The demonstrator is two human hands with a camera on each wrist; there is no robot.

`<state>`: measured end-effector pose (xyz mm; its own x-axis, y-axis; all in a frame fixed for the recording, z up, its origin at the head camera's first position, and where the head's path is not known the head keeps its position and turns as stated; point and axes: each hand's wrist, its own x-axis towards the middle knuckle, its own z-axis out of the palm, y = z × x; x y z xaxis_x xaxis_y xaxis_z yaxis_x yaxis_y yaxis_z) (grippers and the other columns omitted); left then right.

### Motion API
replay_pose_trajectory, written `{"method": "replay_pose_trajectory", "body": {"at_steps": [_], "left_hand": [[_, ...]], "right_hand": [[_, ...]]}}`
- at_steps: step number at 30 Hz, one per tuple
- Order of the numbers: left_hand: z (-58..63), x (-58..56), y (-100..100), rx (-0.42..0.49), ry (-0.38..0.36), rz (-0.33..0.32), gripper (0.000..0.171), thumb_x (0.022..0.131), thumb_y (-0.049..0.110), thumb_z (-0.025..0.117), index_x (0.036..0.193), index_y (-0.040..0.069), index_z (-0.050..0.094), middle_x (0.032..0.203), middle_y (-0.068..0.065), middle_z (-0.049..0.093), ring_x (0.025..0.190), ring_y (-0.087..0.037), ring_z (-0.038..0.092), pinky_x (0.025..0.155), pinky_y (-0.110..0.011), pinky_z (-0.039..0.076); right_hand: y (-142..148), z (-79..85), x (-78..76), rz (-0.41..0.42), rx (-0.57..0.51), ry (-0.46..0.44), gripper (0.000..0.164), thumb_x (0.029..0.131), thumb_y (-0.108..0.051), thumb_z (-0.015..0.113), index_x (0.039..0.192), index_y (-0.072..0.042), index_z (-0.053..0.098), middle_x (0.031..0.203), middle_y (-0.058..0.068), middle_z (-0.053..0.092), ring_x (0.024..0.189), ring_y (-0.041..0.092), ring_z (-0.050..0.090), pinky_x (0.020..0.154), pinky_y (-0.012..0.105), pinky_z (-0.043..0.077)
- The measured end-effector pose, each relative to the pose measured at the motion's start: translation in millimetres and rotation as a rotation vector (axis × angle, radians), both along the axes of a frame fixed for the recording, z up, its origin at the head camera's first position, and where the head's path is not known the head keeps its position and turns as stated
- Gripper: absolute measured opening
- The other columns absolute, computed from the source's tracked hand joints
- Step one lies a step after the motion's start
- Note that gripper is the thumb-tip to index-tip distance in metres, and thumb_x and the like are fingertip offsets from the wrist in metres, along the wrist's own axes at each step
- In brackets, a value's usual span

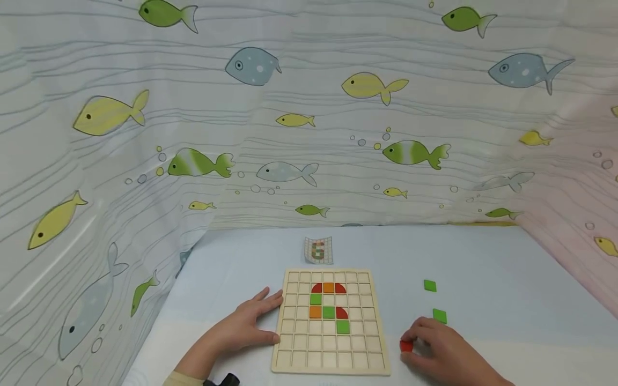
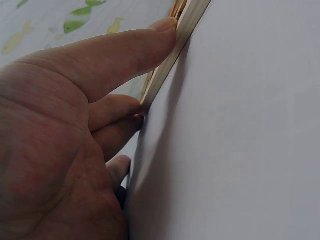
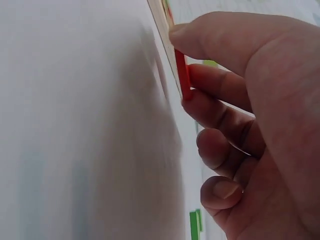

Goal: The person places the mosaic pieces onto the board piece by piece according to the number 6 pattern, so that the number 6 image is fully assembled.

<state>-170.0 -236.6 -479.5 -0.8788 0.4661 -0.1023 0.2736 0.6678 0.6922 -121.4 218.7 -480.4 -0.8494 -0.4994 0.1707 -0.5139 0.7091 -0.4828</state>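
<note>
A wooden grid board [image 1: 299, 343] lies on the table, with red, orange and green tiles set in several of its squares. My left hand [image 1: 248, 321] rests at the board's left edge, its fingers fairly straight; in the left wrist view the thumb [image 2: 120, 55] touches the board's side. To the right of the board, my right hand [image 1: 441, 348] pinches a red tile [image 1: 406, 346] between thumb and fingers. Seen edge-on in the right wrist view, that red tile [image 3: 183, 72] looks thin and flat.
Two loose green tiles [image 1: 430, 285] lie on the table right of the board, one just beyond the right hand. A small paper card [image 1: 318, 251] with a printed tile pattern lies behind the board. Fish-patterned sheets [image 1: 289, 134] hang around the table.
</note>
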Motion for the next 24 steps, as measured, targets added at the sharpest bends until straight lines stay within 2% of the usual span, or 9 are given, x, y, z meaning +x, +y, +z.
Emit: {"method": "replay_pose_trajectory", "body": {"at_steps": [4,10,19,24], "left_hand": [[-0.4,0.6,-1,0.005,-0.007,-0.002,0.088,0.076,0.052,0.080,0.150,0.017,0.046,0.156,0.008,0.036,0.149,-0.032,0.012,0.108,-0.069,0.016],[-0.6,0.6,-1,0.002,-0.016,0.010,0.088,0.075,0.051,0.081,0.149,0.017,0.047,0.155,0.009,0.037,0.149,-0.032,0.013,0.108,-0.068,0.017],[-3.3,2.0,-3,0.000,0.009,0.006,0.089,0.075,0.052,0.080,0.149,0.017,0.047,0.156,0.008,0.037,0.149,-0.033,0.014,0.108,-0.068,0.018],[-4.0,1.1,-2,-0.014,0.010,0.005,0.090,0.074,0.053,0.080,0.150,0.019,0.046,0.157,0.009,0.035,0.149,-0.031,0.013,0.108,-0.068,0.017]], "right_hand": [[-7,4.8,0.7,-0.021,0.015,-0.050,0.014,0.087,-0.032,0.076,0.094,-0.040,0.067,0.095,-0.028,0.054,0.086,-0.003,0.051,0.071,0.023,0.048],[-20,12.3,-0.4,0.016,0.023,-0.083,0.014,0.088,-0.031,0.074,0.097,-0.039,0.067,0.097,-0.026,0.052,0.090,0.001,0.051,0.074,0.023,0.049],[-38,16.5,0.7,0.051,0.019,-0.011,0.010,0.089,-0.037,0.073,0.098,-0.037,0.068,0.098,-0.027,0.051,0.090,0.000,0.051,0.074,0.021,0.048],[-50,17.3,-2.6,0.084,0.027,0.029,0.012,0.089,-0.031,0.074,0.098,-0.035,0.069,0.098,-0.026,0.051,0.091,0.000,0.052,0.076,0.022,0.049]]}}
